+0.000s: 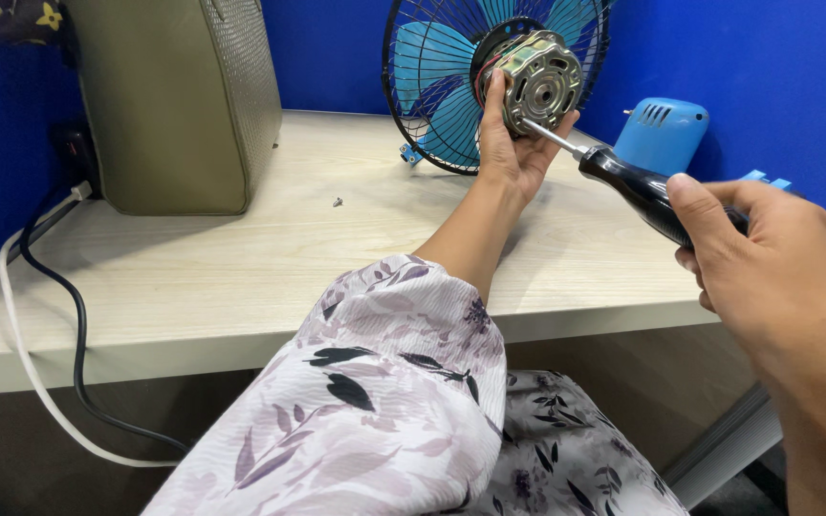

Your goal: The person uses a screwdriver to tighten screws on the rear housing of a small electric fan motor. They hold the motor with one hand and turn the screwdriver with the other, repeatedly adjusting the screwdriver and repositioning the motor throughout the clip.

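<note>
Left hand fingers: closed round fan motor, steadying it at rear of blue fan, which stands at far edge of table.
Right hand fingers: wrapped shut on black handle of screwdriver; shaft tip set against motor casing.
Step, as judged: working screw on motor housing.
Next move calls for: tip kept seated, straight push, firm left grip.
Nearby: loose screw on table, blue motor cover, olive bag, cables.
</note>
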